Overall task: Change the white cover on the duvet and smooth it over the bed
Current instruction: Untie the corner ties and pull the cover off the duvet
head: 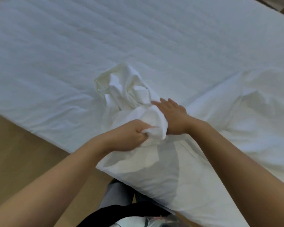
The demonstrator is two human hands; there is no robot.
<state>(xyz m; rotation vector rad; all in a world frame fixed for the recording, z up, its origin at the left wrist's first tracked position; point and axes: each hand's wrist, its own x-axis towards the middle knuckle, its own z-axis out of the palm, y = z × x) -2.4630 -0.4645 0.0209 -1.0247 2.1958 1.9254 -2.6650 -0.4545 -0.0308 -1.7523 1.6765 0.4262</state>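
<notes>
Head view: my left grip (pixel 131 135) clenches the bunched white cover (pixel 121 89) at the bed (pixel 105 38) edge; right grip (pixel 172 114) rests flat-fingered on it. Cover change underway; next, I judge, locate its opening

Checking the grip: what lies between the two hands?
In the head view, a bunched fold of the white cover lies between the left hand, gripping it, and the right hand.
</notes>
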